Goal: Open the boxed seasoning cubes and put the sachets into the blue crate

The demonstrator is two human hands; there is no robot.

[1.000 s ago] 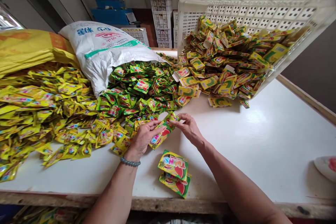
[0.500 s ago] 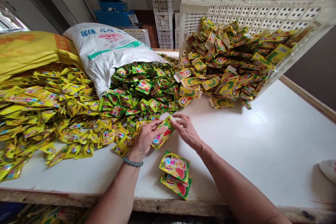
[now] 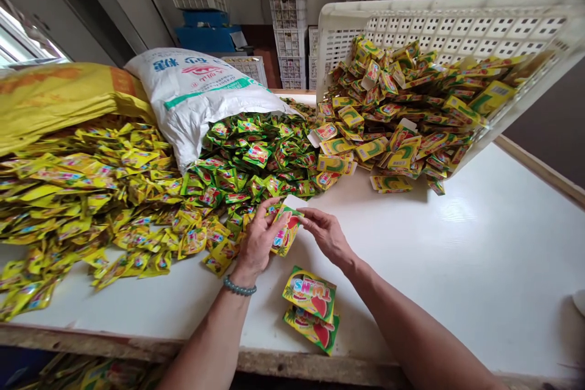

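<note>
A small green and yellow candy box with a watermelon picture and "TWINS" lettering is in my left hand, thumb across its front and fingers behind. Its white top flap stands up. My right hand is closed at the box's upper right edge, thumb and fingertips pinching there; the exact contact is small. Below the hands, two similar boxes lie overlapping on the white table. Green candy packets are heaped just beyond my left hand.
Yellow packets spread across the left, under a yellow sack. A white woven sack lies over the green heap. At right, a tipped white crate spills many small boxes. Stacked crates stand behind.
The held box's white flap now shows wide and raised. My right fingers have shifted from the box's top down to its right edge. The whole view has shifted slightly.
</note>
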